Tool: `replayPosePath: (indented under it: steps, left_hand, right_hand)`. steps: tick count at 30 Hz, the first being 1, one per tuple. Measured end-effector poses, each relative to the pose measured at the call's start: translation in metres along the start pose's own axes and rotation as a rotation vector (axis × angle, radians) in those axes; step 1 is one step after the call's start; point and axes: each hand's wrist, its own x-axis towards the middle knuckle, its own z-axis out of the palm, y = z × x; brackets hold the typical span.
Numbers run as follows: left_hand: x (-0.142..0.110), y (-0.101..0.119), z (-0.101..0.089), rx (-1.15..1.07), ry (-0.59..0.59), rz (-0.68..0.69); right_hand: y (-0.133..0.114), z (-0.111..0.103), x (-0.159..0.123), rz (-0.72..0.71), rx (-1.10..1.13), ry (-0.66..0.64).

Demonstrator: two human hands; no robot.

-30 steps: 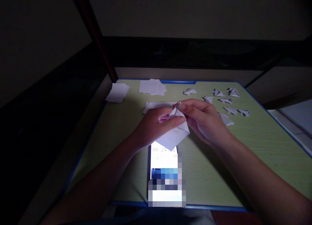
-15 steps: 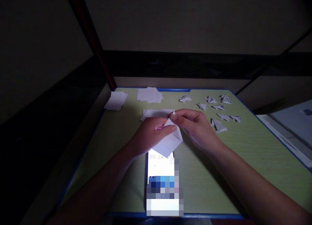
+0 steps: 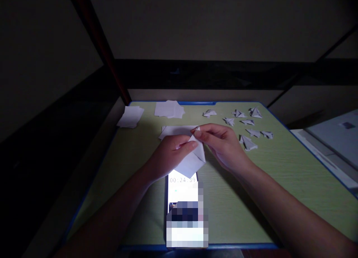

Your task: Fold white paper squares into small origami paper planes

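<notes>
Both hands hold a partly folded white paper sheet (image 3: 192, 161) above the middle of a green table (image 3: 279, 176). My left hand (image 3: 169, 155) grips the sheet from the left, thumb on top. My right hand (image 3: 223, 144) pinches the upper tip of the paper with its fingertips. A lit phone (image 3: 183, 209) lies flat on the table just below the paper, nearer to me.
Several small folded paper shapes (image 3: 246, 125) lie spread at the far right of the table. Flat white sheets lie in stacks at the far edge (image 3: 169, 109), at the left corner (image 3: 131, 116) and behind my hands (image 3: 176, 130). A dark red post (image 3: 97, 45) rises at back left.
The view shifted, so everything sits a little lower and to the left. My hands keep the same hold on the paper, working its upper tip.
</notes>
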Motion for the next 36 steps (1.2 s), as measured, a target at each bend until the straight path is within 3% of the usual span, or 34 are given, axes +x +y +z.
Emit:
replayPosePath:
  steps: [15,25,32,36]
  left_hand:
    - [-0.0018,0.0024,0.0018,0.057,-0.035,0.033]
    - [-0.0001,0.0009,0.0017,0.081,0.078,0.060]
    - [-0.0019,0.0043,0.0022,0.010,0.043,0.050]
    - [-0.0011,-0.0001,0.0043,0.197,0.153,0.120]
  right_hand:
    - [-0.0066,0.0037,-0.0005,-0.009,0.061,0.072]
    - [-0.0077,0.0057,0.0004,-0.072,0.029,0.158]
    - [-0.0081,0.0048,-0.0006,-0.090,-0.053,0.151]
    - [-0.0065,0.0039,0.0007,-0.098,-0.021,0.169]
